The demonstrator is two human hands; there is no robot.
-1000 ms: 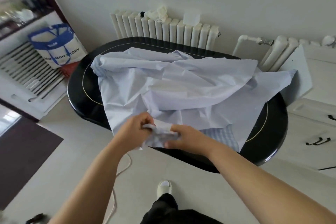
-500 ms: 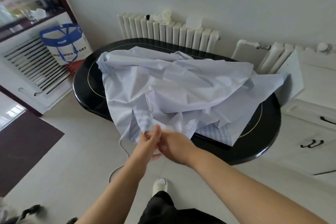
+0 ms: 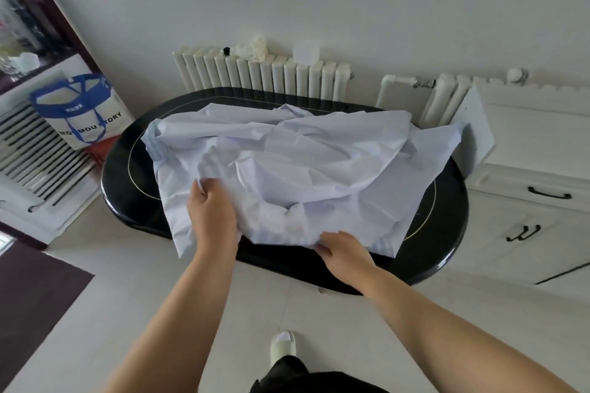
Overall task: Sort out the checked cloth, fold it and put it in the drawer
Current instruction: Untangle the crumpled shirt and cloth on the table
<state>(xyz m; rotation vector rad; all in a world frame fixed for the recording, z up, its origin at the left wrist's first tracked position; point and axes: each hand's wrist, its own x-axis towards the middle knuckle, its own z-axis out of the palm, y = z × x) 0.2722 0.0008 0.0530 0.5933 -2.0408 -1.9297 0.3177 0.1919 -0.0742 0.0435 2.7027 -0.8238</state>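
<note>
The pale blue checked cloth [image 3: 319,163] lies crumpled over most of the black oval table [image 3: 447,233], its near left corner hanging off the front edge. My left hand [image 3: 212,214] pinches a fold of the cloth on the near left side. My right hand [image 3: 343,254] grips the cloth's front hem at the table's near edge. The white cabinet with dark-handled drawers [image 3: 530,210] stands to the right of the table; its drawers look closed.
White radiators [image 3: 265,76] line the wall behind the table. A white and blue tote bag [image 3: 83,112] stands on the floor at left beside a slatted panel [image 3: 35,153]. A dark mat [image 3: 28,300] lies at the lower left. My foot [image 3: 282,346] is on the tiled floor.
My hands were together at the cloth's near edge; they have moved apart, the left up onto the cloth, the right along the front hem. The hanging part has been spread out.
</note>
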